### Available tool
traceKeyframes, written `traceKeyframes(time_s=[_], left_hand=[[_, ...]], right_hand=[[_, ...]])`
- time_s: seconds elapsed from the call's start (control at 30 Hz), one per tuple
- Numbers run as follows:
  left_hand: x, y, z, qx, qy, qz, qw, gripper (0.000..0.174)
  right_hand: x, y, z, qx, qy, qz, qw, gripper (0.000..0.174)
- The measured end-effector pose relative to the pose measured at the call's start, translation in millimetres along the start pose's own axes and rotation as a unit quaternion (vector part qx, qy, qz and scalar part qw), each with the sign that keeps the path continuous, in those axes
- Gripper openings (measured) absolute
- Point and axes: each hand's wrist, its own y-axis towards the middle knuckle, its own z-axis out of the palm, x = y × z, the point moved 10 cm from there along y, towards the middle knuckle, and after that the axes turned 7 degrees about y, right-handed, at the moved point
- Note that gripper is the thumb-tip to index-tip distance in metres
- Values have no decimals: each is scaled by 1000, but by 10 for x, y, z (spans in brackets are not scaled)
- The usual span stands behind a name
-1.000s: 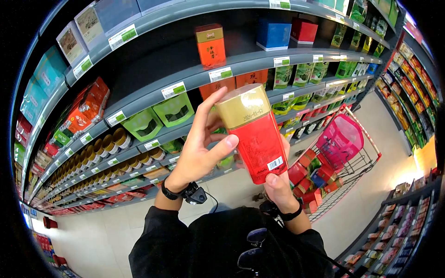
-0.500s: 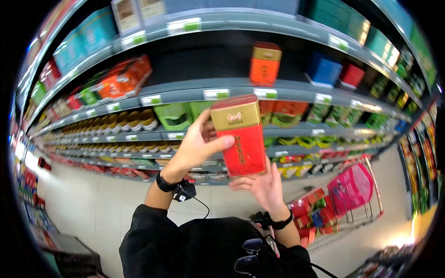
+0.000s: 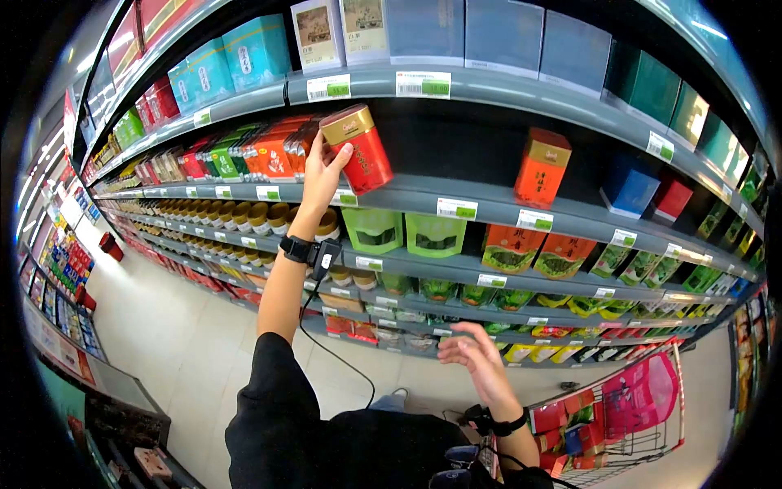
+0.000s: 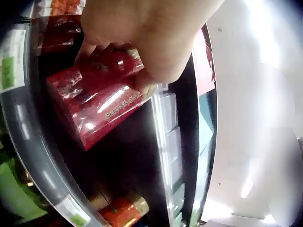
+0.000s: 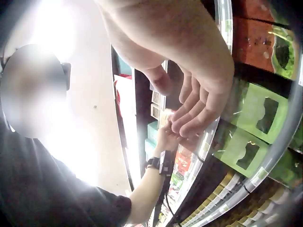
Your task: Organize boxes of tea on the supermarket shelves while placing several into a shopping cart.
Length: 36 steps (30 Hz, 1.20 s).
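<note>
My left hand (image 3: 323, 173) grips a red tea tin (image 3: 366, 160) with a gold lid, thumb on its front and fingers around the far side. The tin leans at the shelf (image 3: 415, 194), its lower end close over the shelf's front edge. In the left wrist view the tin (image 4: 99, 94) lies slantwise under the hand, its bottom toward the shelf lip. My right hand (image 3: 479, 363) hovers lower down in front of the shelves, holding nothing, its fingers loosely bent. An orange-red tin (image 3: 542, 169) with a gold top stands on the same shelf, to the right.
Orange and green packets (image 3: 277, 153) fill the shelf left of the tin. Green pouches (image 3: 434, 234) and jars (image 3: 244, 217) line the shelf below. Blue-grey boxes (image 3: 503, 37) stand above. A shopping cart (image 3: 643, 452) with red boxes and a pink bag (image 3: 643, 391) is at the lower right.
The left hand has carried the red tin up and forward from in front of the body to the shelf. The right hand has come away from the tin. The head view has turned left.
</note>
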Motion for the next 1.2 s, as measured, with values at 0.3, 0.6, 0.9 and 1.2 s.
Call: traceKeyframes(time_s=[0.3, 0.6, 0.9, 1.2], left_hand=[[615, 391, 18, 73, 65, 28, 995, 62], [803, 460, 119, 84, 59, 92, 990, 59], [842, 240, 116, 151, 95, 46, 983, 71], [645, -189, -39, 64, 352, 182, 916, 48]], right_hand=[[53, 269, 61, -25, -103, -26, 994, 30], [818, 1577, 763, -10, -357, -199, 913, 41], [1071, 2941, 1230, -77, -506, -312, 801, 72], [843, 3066, 1344, -124, -613, -333, 705, 67]])
